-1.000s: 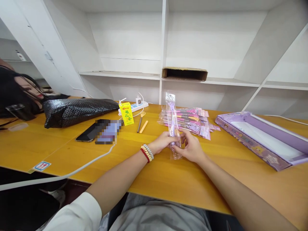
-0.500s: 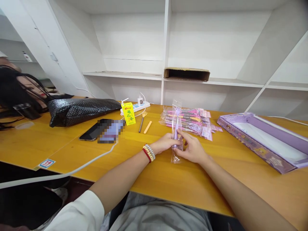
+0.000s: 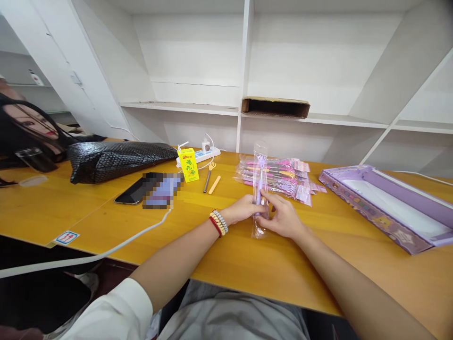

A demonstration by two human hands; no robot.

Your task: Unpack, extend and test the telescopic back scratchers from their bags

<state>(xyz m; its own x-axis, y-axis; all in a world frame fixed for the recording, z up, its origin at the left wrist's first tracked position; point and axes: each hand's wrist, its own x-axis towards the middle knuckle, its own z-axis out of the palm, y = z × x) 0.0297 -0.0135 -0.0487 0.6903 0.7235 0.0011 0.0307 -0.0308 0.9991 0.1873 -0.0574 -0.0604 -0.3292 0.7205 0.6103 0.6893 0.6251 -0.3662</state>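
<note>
My left hand [image 3: 243,209] and my right hand [image 3: 282,218] both pinch a clear plastic sleeve [image 3: 261,189] that stands upright on the wooden table [image 3: 226,245]. Inside the sleeve is a purple stick with a small hand-shaped top. Just behind it lies a pile of similar sleeved pink and purple sticks [image 3: 279,177]. A bead bracelet sits on my left wrist.
A purple open box [image 3: 389,208] lies at the right. A yellow drink carton [image 3: 187,165], a loose yellow stick with a hand-shaped end [image 3: 208,175], a phone [image 3: 134,191], a white cable and a black padded bag [image 3: 116,158] are at the left. Another person is at the far left.
The sleeve has come down from a tall raised position, and its top now stands lower in front of the pile. Both hands keep hold of it.
</note>
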